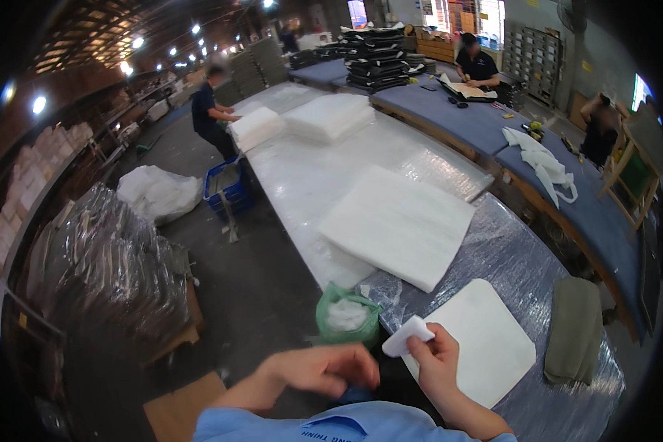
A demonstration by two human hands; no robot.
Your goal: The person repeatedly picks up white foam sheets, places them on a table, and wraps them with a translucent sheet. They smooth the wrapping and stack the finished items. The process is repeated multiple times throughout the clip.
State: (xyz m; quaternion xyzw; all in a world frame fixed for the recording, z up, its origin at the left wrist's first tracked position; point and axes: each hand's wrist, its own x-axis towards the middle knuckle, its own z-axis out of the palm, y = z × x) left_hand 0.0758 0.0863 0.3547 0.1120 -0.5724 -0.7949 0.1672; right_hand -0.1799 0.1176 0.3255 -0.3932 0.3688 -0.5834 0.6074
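Note:
A small white piece (pixel 407 337), rounded at its end and soft-looking, is pinched between the thumb and fingers of my right hand (pixel 438 355). My left hand (pixel 324 370) hovers to the left of it, slightly blurred, with loosely bent fingers apart from the thumb and nothing visible in them. Behind and under my right hand lies a flat white panel (pixel 490 342) with rounded corners, on the plastic-wrapped table (pixel 516 243). A green bag (pixel 330 328) with white fluff inside stands just beyond my left hand, by the table's edge.
Thick white padding sheets (pixel 398 225) lie farther up the table, with more stacks (pixel 328 116) behind. A folded olive cloth (pixel 573 330) rests at the right. Blue crate (pixel 227 190) and wrapped bundle (pixel 110 261) stand left. Several other people work around the tables.

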